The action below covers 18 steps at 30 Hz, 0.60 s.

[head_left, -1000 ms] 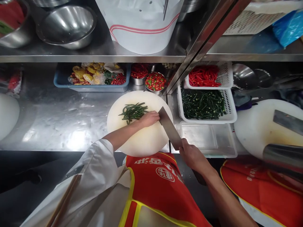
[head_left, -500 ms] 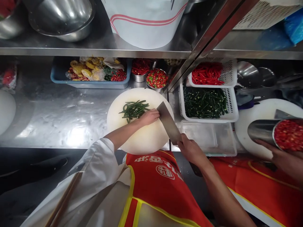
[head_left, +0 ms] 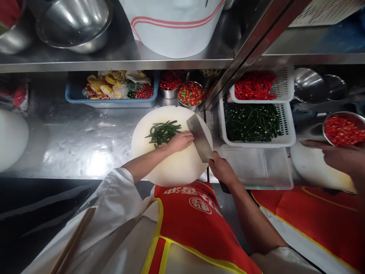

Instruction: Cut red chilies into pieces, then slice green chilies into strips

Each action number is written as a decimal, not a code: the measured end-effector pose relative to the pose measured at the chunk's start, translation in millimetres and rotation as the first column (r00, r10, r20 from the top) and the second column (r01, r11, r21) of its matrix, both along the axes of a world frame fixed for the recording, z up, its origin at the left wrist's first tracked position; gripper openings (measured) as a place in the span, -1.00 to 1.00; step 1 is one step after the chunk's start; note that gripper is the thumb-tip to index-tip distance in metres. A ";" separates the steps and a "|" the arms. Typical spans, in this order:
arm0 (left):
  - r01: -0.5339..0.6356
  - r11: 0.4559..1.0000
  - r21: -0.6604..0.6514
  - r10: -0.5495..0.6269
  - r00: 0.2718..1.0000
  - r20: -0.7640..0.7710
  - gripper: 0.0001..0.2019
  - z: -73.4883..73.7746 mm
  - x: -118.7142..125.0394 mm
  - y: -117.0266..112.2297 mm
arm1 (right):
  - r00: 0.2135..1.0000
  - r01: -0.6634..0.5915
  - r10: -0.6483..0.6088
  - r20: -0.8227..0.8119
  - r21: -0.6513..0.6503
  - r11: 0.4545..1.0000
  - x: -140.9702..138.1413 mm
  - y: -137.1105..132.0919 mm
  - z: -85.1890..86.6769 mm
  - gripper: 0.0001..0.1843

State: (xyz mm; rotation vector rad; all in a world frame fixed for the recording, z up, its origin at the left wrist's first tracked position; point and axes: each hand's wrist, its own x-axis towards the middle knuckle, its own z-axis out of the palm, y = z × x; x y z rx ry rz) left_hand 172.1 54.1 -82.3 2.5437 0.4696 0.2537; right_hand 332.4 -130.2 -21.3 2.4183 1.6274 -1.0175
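On a round white cutting board (head_left: 171, 167) lies a loose pile of long green chili peppers (head_left: 162, 132). My left hand (head_left: 181, 140) is closed on the board at the pile's right side, its fingers curled by the blade; what they press or hold is hidden beneath them. In my right hand (head_left: 222, 169) is the handle of a wide cleaver (head_left: 199, 137). Its blade stands slanted over the right part of the board, with the flat close to my left fingertips.
Behind the board are a blue tub (head_left: 111, 102) of bagged foods and a metal pot of chopped peppers (head_left: 190, 94). White baskets hold red chilies (head_left: 253, 85) and green chilies (head_left: 251, 123). A clear plastic box (head_left: 256, 167) sits right. A co-worker's hand (head_left: 339, 154) holds a container of chopped red chili (head_left: 345, 130).
My right hand and the cleaver have shifted up and left, toward my left fingers. At the right, the co-worker's container of red chili has been raised farther back. My left hand stays nearly in place.
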 end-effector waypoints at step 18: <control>0.202 0.946 0.253 -0.140 0.960 -0.240 -0.74 28.3 -13.0 9.1 | 0.924 0.268 -0.258 -0.281 -0.002 0.963 -17.0 -75.4 -0.6 -0.84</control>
